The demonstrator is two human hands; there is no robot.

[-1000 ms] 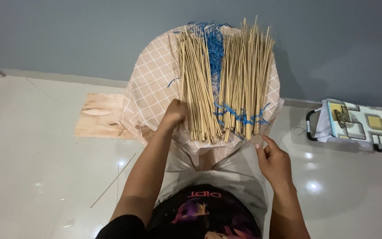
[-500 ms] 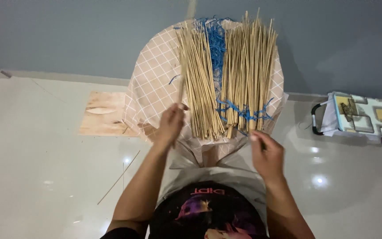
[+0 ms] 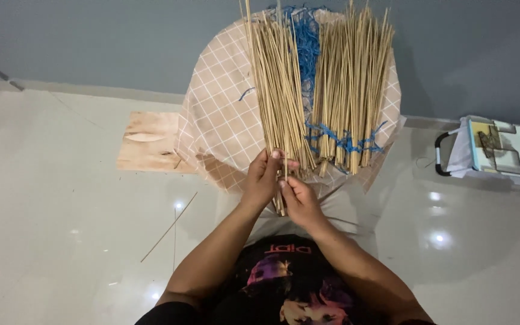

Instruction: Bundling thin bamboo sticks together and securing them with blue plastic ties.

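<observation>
Two fans of thin pale sticks lie on a round table under a beige checked cloth (image 3: 218,120). The left bundle of sticks (image 3: 275,90) is loose; the right bundle (image 3: 350,90) is tied near its lower end with blue string (image 3: 344,141). More blue string (image 3: 305,36) is piled between them at the far side. My left hand (image 3: 263,177) grips the lower ends of a few sticks from the left bundle. My right hand (image 3: 296,198) meets it from the right, with the fingertips pinching the same stick ends.
A plywood board (image 3: 148,141) lies on the glossy white floor left of the table. One loose stick (image 3: 170,227) rests on the floor nearby. A patterned bag with a black handle (image 3: 501,153) sits at the right. A grey wall runs behind.
My left hand slid from the left bundle's base towards me, pulling a few sticks out. My right hand came in from the right and joined it on the stick ends.
</observation>
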